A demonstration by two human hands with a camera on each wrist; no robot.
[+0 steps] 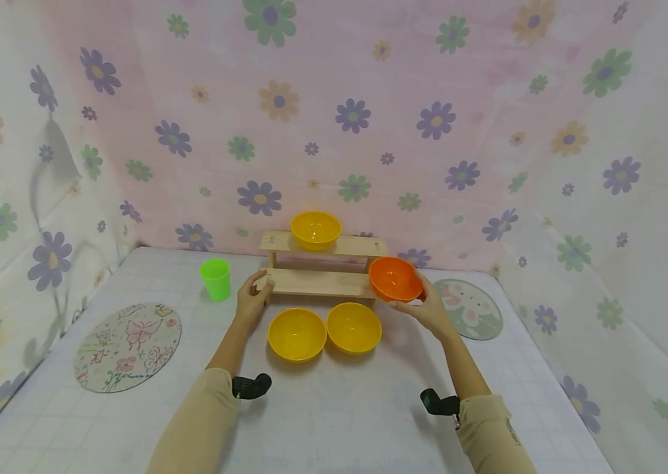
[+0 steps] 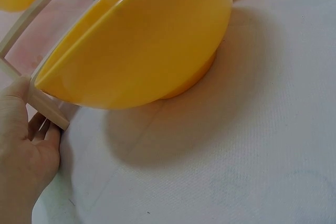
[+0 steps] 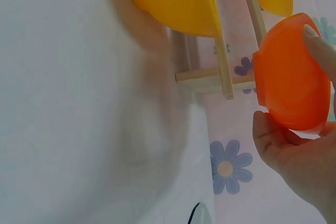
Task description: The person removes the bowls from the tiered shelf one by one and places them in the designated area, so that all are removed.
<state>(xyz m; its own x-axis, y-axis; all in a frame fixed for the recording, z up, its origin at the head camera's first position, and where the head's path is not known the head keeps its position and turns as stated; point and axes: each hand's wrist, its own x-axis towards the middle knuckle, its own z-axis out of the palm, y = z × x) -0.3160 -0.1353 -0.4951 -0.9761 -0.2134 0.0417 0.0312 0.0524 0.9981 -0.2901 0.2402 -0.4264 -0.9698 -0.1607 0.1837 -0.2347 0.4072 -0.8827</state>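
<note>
My right hand [image 1: 432,311] holds an orange bowl [image 1: 395,279] by its side at the right end of a two-step wooden rack [image 1: 320,283]. In the right wrist view the thumb lies on the wall of the orange bowl [image 3: 294,74], fingers underneath, and the bowl is raised off the table. At the rack's other end my left hand [image 1: 252,300] grips the lower board, thumb on top. One yellow bowl [image 1: 316,232] sits on the upper step. Two more, a left yellow bowl [image 1: 297,336] and a right yellow bowl [image 1: 354,329], stand side by side before the rack.
A green cup [image 1: 216,279] stands left of the rack. Round mats lie on the white table [image 1: 339,421]: a butterfly mat [image 1: 128,347] on the left, a green-edged mat [image 1: 476,309] behind my right hand. Flowered cloth walls [image 1: 339,79] enclose the back and sides.
</note>
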